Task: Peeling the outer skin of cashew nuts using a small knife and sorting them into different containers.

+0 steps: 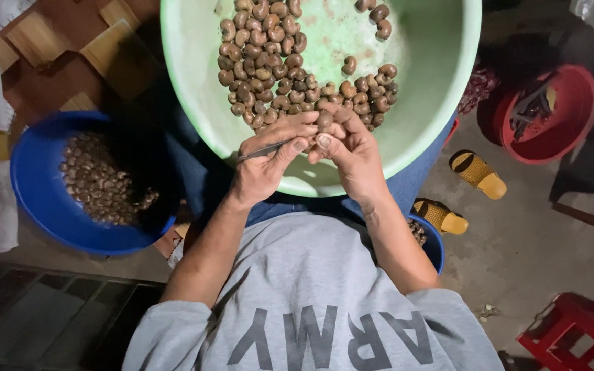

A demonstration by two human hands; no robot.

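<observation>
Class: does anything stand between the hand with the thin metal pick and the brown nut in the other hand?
Nothing visible does. The left hand holds the thin metal pick right beside the brown kidney-shaped nut pinched in the right hand, fingers touching.

Nuts [290,69] in basin [434,82] on lap; second bowl [36,185] beside.

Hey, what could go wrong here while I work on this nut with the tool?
1. The thin metal tool in the left hand points toward the right hand, which pinches a nut. A slip could cut those fingers.
2. The green basin seems to rest on the lap, with its nuts heaped to one side. A shift of the legs might tip it.
</observation>
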